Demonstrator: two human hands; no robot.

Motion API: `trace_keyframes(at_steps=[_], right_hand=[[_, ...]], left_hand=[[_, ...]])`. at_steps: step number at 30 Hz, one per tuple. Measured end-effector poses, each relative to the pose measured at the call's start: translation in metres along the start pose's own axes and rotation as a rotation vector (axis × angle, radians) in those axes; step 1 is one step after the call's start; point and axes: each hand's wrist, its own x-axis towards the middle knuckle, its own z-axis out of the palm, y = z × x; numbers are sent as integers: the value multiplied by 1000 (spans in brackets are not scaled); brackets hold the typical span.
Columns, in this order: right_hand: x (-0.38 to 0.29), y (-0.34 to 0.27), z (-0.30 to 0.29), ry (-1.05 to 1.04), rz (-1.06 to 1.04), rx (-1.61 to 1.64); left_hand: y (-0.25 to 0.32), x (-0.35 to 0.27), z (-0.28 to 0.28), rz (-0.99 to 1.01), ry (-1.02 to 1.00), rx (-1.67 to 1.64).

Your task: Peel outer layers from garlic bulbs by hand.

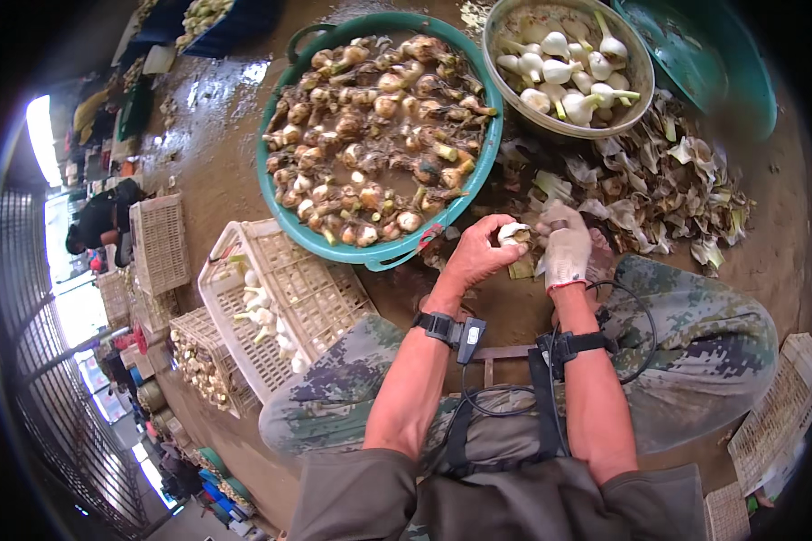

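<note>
Bare, my left hand (pixel 482 249) holds a garlic bulb (pixel 514 234) between thumb and fingers, its outer skin partly torn. Close to its right is my right hand (pixel 566 245) in a pale work glove, closed around a small dark handle (pixel 559 224); the rest of that tool cannot be made out. Beyond my left hand stands a green plastic tub (pixel 492 145) with muddy, unpeeled garlic bulbs (pixel 386 106) in brown water. A round pale bucket (pixel 568 128) at the top right holds peeled white garlic bulbs (pixel 556 70).
Garlic skins (pixel 656 182) lie heaped on the wet floor below the bucket, with another green tub (pixel 737 67) behind. To the left, a tilted white plastic crate (pixel 304 284) holds white bulbs, beside a crate of garlic (pixel 203 365). Farther left, a person (pixel 105 220) bends near stacked crates.
</note>
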Motion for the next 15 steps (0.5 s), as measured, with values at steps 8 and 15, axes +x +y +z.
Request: trace_keyframes(at_steps=[8,15], right_hand=[[10,37,-6,-627,-114,-1042],[-37,-8,4,-593,-223,-833]], left_hand=[[28,-39,-5,540,265,606],[32,-67,-7,559,287,639]])
